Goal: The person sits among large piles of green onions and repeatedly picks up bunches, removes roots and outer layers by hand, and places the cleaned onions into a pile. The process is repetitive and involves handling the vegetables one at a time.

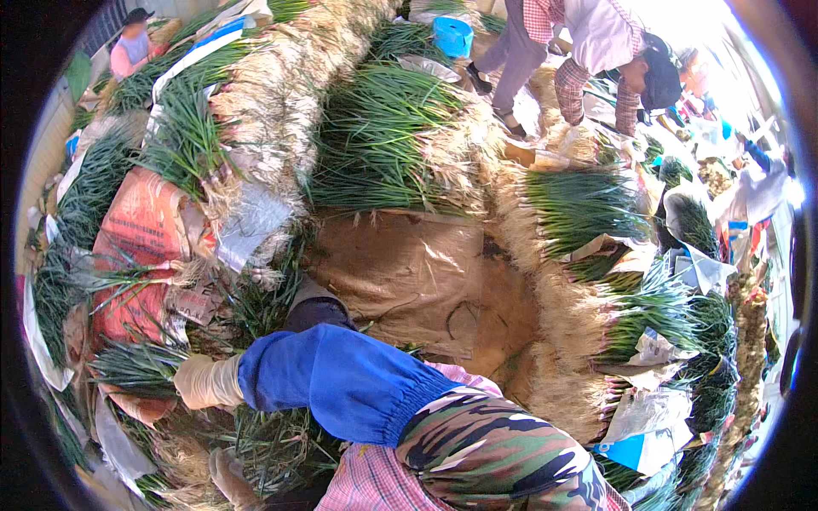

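My right hand [208,382], in a beige glove below a blue sleeve, reaches left and is closed around a bunch of green onions [135,367]. The leaves point left from the glove, which hides the stem end. Lower down, my left hand [233,479], also gloved, is partly cut off by the frame's edge, beside pale roots and loose leaves [281,441]. Just above the right hand, a small bunch of green onions [137,276] lies across an orange-red printed sack [137,223]. Another bunch [192,147] rests farther up, its roots on a whitish sheet [252,223].
A brown tarp [402,274] covers the ground ahead. Large stacks of green onions [383,134] stand beyond it, and root-edged rows [575,211] line the right. A blue container [452,37] sits at the back. One person [594,57] bends over nearby; another [131,48] is far left.
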### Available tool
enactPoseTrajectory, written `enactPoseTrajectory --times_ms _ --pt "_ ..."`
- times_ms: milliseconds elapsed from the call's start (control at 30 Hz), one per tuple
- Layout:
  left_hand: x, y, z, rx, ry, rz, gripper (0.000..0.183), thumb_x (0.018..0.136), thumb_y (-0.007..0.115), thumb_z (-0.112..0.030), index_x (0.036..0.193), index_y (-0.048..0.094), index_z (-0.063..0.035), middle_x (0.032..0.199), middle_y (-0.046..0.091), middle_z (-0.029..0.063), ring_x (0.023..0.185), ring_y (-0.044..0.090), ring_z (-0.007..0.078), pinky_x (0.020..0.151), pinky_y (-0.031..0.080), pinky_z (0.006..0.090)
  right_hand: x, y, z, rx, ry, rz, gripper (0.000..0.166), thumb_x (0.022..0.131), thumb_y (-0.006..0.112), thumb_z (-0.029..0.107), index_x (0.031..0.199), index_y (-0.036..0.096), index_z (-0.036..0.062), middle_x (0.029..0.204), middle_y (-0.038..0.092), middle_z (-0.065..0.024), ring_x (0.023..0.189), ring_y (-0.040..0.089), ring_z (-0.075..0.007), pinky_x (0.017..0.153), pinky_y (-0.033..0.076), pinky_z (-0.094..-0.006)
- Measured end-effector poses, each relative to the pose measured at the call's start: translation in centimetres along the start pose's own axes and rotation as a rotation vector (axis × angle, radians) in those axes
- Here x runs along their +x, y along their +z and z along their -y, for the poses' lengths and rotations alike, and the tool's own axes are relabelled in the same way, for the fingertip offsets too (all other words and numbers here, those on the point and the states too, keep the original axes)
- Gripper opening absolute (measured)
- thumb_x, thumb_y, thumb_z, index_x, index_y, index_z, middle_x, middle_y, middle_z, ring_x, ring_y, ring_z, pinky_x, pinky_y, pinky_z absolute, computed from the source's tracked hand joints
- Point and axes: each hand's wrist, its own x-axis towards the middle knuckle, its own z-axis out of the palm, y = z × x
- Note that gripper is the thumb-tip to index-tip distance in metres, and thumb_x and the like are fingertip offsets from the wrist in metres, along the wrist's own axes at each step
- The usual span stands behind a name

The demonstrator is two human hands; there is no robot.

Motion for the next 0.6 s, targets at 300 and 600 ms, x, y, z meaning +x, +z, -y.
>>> enactPoseTrajectory --times_ms 300,600 --pt "-0.7 4.8 -1.8 0.064 0.038 0.008 0.04 0.089 0.046 -0.023 0.123 0.049 -0.0031 0.121 0.051 0.014 0.11 0.047 0.0253 0.096 0.038 0.0399 -2.2 -2.6 -3.3 -0.138 -0.057 -0.026 0.02 0.073 0.059 0.02 0.086 0.071 0.0099 0.086 0.067 -0.0101 0.083 0.065 -0.0269 0.064 0.052 -0.0408" --pt "0.3 5.2 -2.0 0.085 0.034 -0.004 0.038 0.088 0.046 -0.019 0.121 0.051 -0.0018 0.119 0.053 0.0151 0.108 0.048 0.0259 0.094 0.039 0.0394 -2.1 -2.7 -3.0 -0.118 -0.087 -0.02 0.021 0.072 0.059 0.02 0.084 0.071 0.0076 0.08 0.067 -0.011 0.078 0.066 -0.0285 0.06 0.052 -0.0423"
